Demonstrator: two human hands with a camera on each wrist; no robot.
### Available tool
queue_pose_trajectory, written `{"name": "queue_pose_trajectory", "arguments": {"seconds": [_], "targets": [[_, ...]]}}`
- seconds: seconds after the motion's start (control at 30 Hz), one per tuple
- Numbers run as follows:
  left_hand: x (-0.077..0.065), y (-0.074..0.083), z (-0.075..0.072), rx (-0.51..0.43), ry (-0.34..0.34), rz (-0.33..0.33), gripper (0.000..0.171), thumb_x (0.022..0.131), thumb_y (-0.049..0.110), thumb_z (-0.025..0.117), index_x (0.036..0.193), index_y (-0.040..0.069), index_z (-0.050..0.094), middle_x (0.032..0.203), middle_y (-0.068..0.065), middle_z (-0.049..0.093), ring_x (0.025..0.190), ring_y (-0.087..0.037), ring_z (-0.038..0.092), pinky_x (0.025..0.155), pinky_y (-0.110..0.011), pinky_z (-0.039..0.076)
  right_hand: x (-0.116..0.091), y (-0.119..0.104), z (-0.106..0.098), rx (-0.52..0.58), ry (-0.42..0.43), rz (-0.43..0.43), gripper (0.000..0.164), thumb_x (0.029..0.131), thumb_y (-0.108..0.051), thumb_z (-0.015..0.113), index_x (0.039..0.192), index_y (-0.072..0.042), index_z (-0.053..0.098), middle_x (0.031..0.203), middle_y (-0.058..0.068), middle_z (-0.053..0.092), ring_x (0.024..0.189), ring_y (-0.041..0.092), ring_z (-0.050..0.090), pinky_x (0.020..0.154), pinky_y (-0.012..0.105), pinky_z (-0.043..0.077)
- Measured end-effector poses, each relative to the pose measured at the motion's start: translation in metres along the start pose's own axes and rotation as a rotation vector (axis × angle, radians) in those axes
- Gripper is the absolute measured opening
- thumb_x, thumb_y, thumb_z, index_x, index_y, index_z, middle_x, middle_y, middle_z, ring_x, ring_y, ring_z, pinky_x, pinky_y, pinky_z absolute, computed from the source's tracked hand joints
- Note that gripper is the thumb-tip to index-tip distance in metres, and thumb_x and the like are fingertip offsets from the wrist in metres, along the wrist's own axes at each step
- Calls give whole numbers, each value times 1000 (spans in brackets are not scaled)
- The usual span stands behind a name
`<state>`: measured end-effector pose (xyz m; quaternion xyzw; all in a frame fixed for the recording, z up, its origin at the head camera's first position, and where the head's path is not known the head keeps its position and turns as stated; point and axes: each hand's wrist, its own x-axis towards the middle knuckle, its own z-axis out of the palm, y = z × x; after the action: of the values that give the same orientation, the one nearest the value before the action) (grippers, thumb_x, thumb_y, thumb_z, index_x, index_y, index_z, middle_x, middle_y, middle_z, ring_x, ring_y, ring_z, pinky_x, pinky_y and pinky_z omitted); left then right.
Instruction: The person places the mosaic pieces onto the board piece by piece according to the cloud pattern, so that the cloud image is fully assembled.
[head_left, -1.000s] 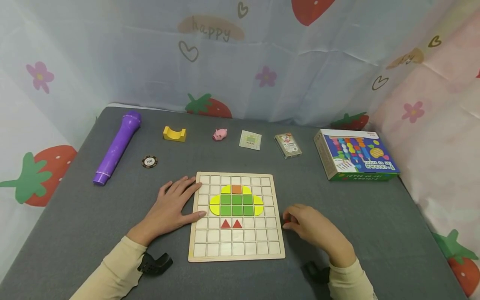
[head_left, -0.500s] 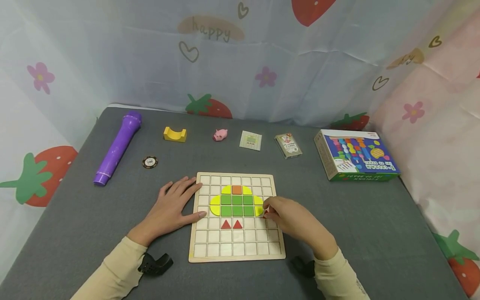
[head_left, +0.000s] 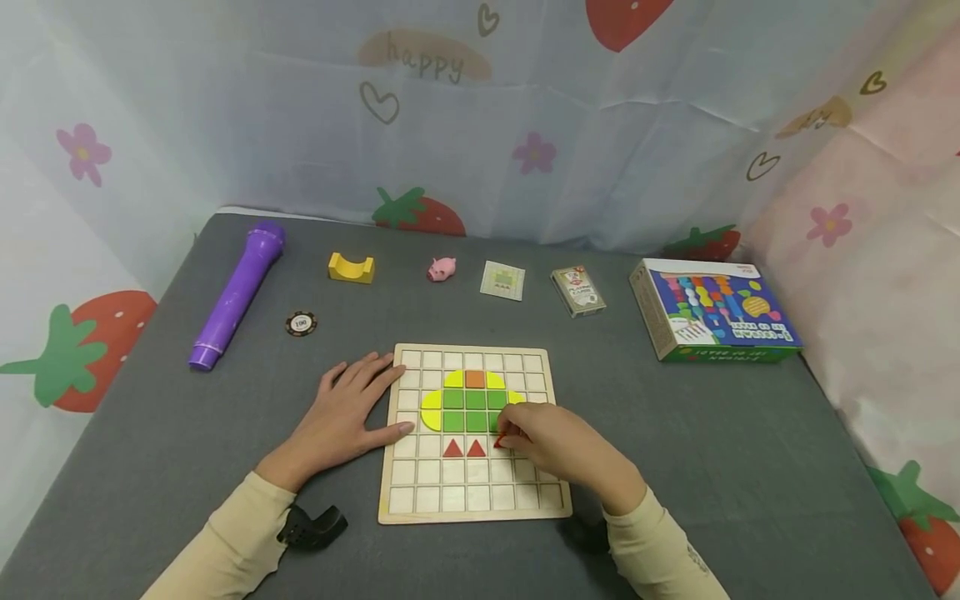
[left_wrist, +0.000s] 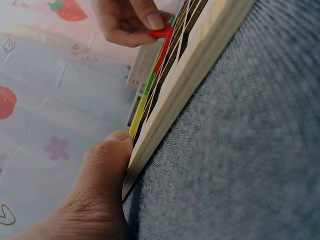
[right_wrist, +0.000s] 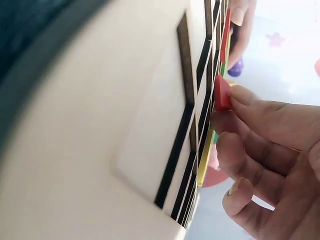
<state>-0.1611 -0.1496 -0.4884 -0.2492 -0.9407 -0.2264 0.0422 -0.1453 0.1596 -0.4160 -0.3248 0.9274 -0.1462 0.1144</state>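
A square wooden grid board (head_left: 476, 497) lies on the grey table, with green squares (head_left: 476, 399), an orange square (head_left: 475, 379) and yellow rounded pieces (head_left: 431, 410) set in its cells. Two red triangles (head_left: 453, 449) sit in the row below the green ones. My right hand (head_left: 566, 446) pinches another red triangle (right_wrist: 223, 94) between thumb and forefinger, right at the cell beside those two. With fingers spread and straight, my left hand (head_left: 341, 417) rests along the board's left edge, its thumb (left_wrist: 102, 167) on the rim.
Behind the board stand a purple microphone (head_left: 238, 296), a poker chip (head_left: 302, 323), a yellow arch block (head_left: 351, 268), a pink pig (head_left: 442, 268), a pattern card (head_left: 502, 281), a playing-card box (head_left: 577, 291) and a colourful toy box (head_left: 716, 310). A printed curtain (head_left: 600, 125) hangs behind.
My right hand has moved left from beside the board's right edge to over the board, carrying the red triangle to the row of triangles. The left hand has stayed in place.
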Motion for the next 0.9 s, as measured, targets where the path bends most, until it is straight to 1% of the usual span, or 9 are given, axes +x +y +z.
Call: {"name": "queue_pose_trajectory", "arguments": {"seconds": [0.07, 0.27, 0.53, 0.77, 0.9], "targets": [[0, 0, 0, 2, 2, -1, 80, 84, 61, 60, 147, 17, 39, 153, -9, 33, 142, -30, 25, 108, -60, 17, 0, -1, 0, 1, -8, -2, 4, 93, -22, 65, 96, -18, 64, 85, -11, 61, 70, 4, 51, 66, 22, 47], [-1, -2, 0, 7, 2, 1, 80, 85, 62, 60, 148, 17, 38, 153, -9, 33, 142, -30, 25, 108, -60, 17, 1, -3, 2, -4, -22, -45, 6, 93, -20, 63, 97, -16, 67, 88, -8, 64, 73, 3, 53, 69, 22, 49], [-2, -3, 1, 7, 4, -2, 81, 84, 62, 60, 148, 18, 38, 153, -9, 33, 143, -29, 25, 108, -60, 17, 1, -1, 4, -41, 25, -110, 10, 91, -17, 66, 98, -15, 73, 96, -6, 69, 86, 6, 62, 79, 26, 52], [-2, -4, 1, 10, 23, 6, 80, 84, 62, 60, 148, 18, 38, 152, -9, 34, 142, -30, 26, 108, -60, 17, 2, -1, 5, -66, 58, -133, 9, 90, -17, 67, 97, -16, 73, 96, -7, 70, 87, 6, 63, 78, 27, 52], [-2, -3, 1, 3, 20, 6, 80, 84, 62, 60, 148, 18, 39, 152, -9, 34, 142, -29, 26, 108, -60, 17, 0, -1, 4, -70, 71, -119, 10, 90, -19, 67, 99, -18, 71, 95, -9, 69, 82, 4, 60, 75, 25, 52]]}}
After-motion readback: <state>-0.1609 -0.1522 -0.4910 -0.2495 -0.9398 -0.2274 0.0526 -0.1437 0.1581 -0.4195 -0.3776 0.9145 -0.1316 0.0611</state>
